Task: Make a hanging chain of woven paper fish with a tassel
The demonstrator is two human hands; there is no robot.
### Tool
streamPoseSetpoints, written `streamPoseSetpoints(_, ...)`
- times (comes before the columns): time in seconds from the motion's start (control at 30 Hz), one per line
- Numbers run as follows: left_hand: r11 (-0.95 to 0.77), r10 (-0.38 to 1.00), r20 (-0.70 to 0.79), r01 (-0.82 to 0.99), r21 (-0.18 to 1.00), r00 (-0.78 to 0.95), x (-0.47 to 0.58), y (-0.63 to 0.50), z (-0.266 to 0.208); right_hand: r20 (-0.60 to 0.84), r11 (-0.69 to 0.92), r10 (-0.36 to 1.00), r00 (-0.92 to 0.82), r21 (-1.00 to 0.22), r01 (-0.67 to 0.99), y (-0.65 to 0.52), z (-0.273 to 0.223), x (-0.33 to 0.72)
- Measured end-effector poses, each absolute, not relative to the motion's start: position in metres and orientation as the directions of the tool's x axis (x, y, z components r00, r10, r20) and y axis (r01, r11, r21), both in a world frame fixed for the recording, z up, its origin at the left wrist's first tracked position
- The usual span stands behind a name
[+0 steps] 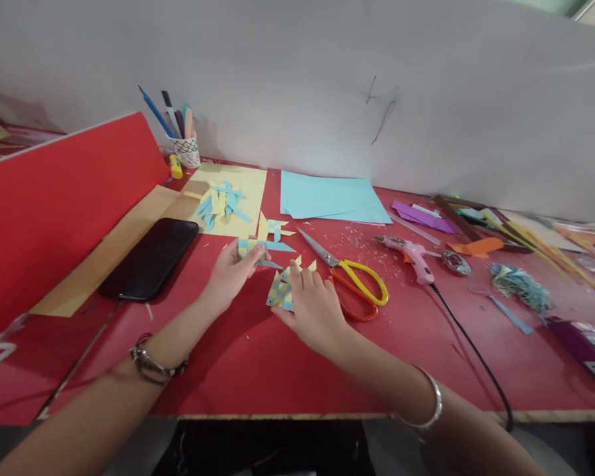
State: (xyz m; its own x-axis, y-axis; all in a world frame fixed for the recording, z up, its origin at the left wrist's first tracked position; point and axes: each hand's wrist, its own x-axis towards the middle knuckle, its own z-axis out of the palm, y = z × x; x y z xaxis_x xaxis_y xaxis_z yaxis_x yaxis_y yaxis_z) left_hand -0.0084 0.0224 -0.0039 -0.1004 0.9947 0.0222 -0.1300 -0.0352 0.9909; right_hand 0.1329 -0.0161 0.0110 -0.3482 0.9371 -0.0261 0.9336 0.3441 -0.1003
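Note:
Between the thumb and fingers of my left hand (228,272) is a woven paper piece (248,247) of blue and pale yellow strips, with loose blue ends pointing right. My right hand (316,309) grips another woven paper piece (276,293) in the same colours, with pointed yellow ends and a small dark dot at its lower left corner. The fingers partly cover both pieces. Just behind them, a third woven piece (274,229) lies on the red table (258,370). Scissors (351,277) with yellow and orange handles rest open, right beside my right hand.
A pile of cut strips (222,203) lies on a yellow sheet (252,182). Blue sheets (332,197) are by the wall. To the right are a pink glue gun (414,258) with a black cord and a yarn bundle (520,287). A phone (151,258) lies left.

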Motion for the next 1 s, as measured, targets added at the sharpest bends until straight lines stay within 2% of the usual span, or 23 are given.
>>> streamPoseSetpoints(0.07, -0.037, 0.995, 0.024, -0.138, 0.990, -0.094, -0.008, 0.023, -0.003, -0.037, 0.370, 0.924, -0.379, -0.152, 0.916, -0.013, 0.010, 0.134)
streamPoseSetpoints(0.17, -0.033, 0.997, 0.022, -0.147, 0.989, -0.078, -0.007, 0.022, -0.002, -0.044, 0.384, 0.907, -0.419, -0.320, 0.866, -0.007, 0.010, 0.140)
streamPoseSetpoints(0.37, -0.024, 0.999, 0.016, -0.176, 0.984, -0.045, -0.006, 0.020, 0.001, -0.033, 0.261, 0.926, -0.375, -0.662, 0.702, 0.007, 0.012, 0.162)
streamPoseSetpoints(0.53, 0.001, 1.000, 0.000, -0.206, 0.978, 0.009, -0.005, 0.019, 0.001, -0.019, 0.156, 0.959, -0.282, -0.797, 0.584, 0.014, 0.015, 0.178)
streamPoseSetpoints(0.63, 0.020, 0.999, -0.014, -0.189, 0.982, 0.034, -0.005, 0.018, 0.000, 0.155, 0.250, 0.966, -0.206, -0.757, 0.603, 0.016, 0.015, 0.189)
streamPoseSetpoints(0.7, 0.009, 0.999, -0.002, -0.173, 0.985, 0.039, -0.005, 0.018, -0.002, 0.299, 0.367, 0.929, -0.219, -0.657, 0.659, 0.017, 0.015, 0.196)
streamPoseSetpoints(0.77, -0.008, 0.999, 0.015, -0.157, 0.987, 0.046, -0.006, 0.018, -0.004, 0.367, 0.442, 0.890, -0.270, -0.550, 0.709, 0.018, 0.016, 0.202)
streamPoseSetpoints(1.0, -0.005, 0.997, 0.017, -0.146, 0.989, 0.078, -0.006, 0.016, -0.006, 0.314, 0.524, 0.850, -0.422, -0.436, 0.731, 0.013, 0.019, 0.203)
